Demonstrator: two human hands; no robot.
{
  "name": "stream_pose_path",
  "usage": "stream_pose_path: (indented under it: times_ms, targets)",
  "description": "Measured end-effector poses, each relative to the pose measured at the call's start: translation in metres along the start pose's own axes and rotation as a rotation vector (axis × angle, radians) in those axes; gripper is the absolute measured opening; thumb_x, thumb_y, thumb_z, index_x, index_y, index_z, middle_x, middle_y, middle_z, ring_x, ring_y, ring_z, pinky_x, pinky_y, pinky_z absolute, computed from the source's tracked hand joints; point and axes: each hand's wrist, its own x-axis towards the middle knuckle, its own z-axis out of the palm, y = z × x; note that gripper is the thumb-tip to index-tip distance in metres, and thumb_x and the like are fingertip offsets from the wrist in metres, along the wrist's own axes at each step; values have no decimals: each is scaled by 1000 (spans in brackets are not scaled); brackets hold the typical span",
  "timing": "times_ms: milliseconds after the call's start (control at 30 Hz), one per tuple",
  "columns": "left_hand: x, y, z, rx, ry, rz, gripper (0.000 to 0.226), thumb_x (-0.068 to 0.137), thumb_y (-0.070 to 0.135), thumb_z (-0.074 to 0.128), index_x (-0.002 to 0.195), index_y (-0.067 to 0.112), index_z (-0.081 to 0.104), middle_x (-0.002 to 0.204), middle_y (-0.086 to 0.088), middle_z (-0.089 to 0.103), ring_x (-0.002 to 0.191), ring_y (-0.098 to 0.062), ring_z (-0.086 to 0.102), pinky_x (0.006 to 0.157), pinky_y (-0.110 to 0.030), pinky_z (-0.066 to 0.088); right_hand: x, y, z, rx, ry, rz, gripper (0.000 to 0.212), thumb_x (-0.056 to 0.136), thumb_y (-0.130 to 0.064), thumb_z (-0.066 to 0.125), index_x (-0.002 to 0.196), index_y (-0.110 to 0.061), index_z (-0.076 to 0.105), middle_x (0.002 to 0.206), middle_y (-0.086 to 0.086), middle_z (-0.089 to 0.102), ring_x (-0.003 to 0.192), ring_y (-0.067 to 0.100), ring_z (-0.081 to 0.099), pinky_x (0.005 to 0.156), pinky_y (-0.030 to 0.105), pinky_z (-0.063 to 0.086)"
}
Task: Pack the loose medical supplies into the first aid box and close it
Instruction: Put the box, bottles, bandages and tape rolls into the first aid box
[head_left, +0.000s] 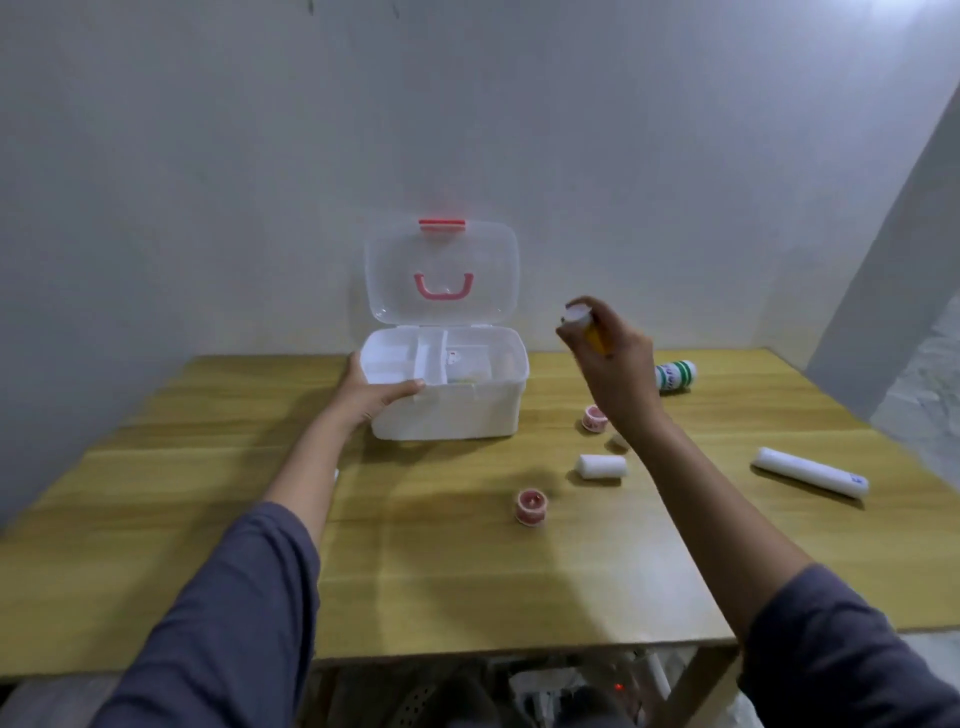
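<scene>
The open first aid box (445, 397) holds some supplies; left hand (370, 395) grips its front-left rim, right hand (610, 364) clasps an amber bottle (592, 335) right of it, above two tape rolls (532, 505)

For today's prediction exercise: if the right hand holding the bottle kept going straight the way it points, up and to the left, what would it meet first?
Probably the first aid box: the right hand aims the bottle towards its open lid, though depth is unclear.

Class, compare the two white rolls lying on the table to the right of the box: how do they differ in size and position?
The short white roll is stubby; the long white roll is several times its length. The short one lies nearer the first aid box, under the right forearm; the long one lies towards the table's right edge, angled. Both are white cylinders lying on their sides, unpacked.
</scene>
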Motion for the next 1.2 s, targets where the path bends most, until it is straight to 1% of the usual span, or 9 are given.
stream_pose_path:
  times_ms: [133, 200, 267, 467, 633, 767, 900, 1033, 1200]
  targets:
    - [-2, 3, 1, -1, 1, -17, 136, 33, 56, 89, 151, 18, 34, 145, -6, 54, 134, -25, 52, 114, -47, 43, 36, -20, 37, 230, -46, 43, 21, 85, -17, 63, 105, -10, 60, 97, 8, 69, 86, 17, 61, 68, 13, 46]
    - [0, 1, 1, 12, -5, -9, 136, 32, 63, 92, 150, 21, 37, 143, -4, 57, 132, -25, 54, 112, -48, 45, 45, -19, 56, 237, -126, 68, 20, 84, -16, 63, 102, -9, 59, 101, 12, 70, 93, 22, 64, 79, 26, 51]
    - [1, -1, 1, 18, 8, -17, 137, 31, 63, 91, 149, 21, 37, 143, -4, 56, 132, -24, 53, 111, -48, 45, 48, -14, 73, 175, -242, 76, 18, 85, -18, 63, 101, -11, 58, 102, 10, 70, 97, 23, 64, 82, 35, 51]
    - [-7, 7, 8, 94, 62, -64, 105, 70, 33, 89, 153, 16, 27, 151, -5, 43, 139, -26, 43, 114, -44, 40, 42, 1, 99, -41, -450, 25, 26, 80, -25, 68, 102, -13, 64, 101, 7, 70, 95, 19, 63, 83, 36, 53]
    - [-5, 4, 8, 124, 63, -63, 100, 75, 30, 86, 154, 16, 25, 154, -5, 40, 141, -25, 41, 114, -39, 39, 40, 2, 106, -203, -552, -2, 26, 76, -22, 69, 101, -12, 68, 101, 8, 69, 95, 23, 62, 80, 32, 48]
    - [-6, 7, 7, 131, 61, -60, 102, 76, 32, 85, 155, 17, 23, 156, -5, 37, 143, -26, 38, 116, -41, 37, 39, -5, 107, -227, -575, -5, 34, 77, -20, 69, 109, -10, 64, 106, 7, 67, 91, 18, 57, 76, 24, 42]
    - [-9, 8, 7, 121, 56, -66, 100, 77, 30, 84, 155, 17, 24, 155, -6, 40, 142, -25, 40, 113, -38, 38, 45, -2, 94, -185, -591, 38, 37, 77, -21, 71, 111, -11, 63, 109, 7, 67, 100, 20, 62, 88, 32, 50]
    - [-9, 8, 6, 115, 55, -68, 100, 76, 32, 85, 155, 17, 26, 154, -5, 41, 141, -24, 41, 112, -37, 38, 56, 19, 59, -159, -470, 118, 32, 80, -22, 69, 109, -9, 64, 106, 9, 69, 98, 20, 64, 90, 35, 51]
    - [-13, 7, 8, 132, 66, -82, 135, 38, 64, 78, 155, 24, 24, 158, -3, 34, 143, -23, 37, 116, -41, 37, 66, 83, 6, -344, -382, 201, 35, 81, -9, 65, 115, -6, 61, 114, 12, 66, 105, 21, 61, 87, 29, 44]
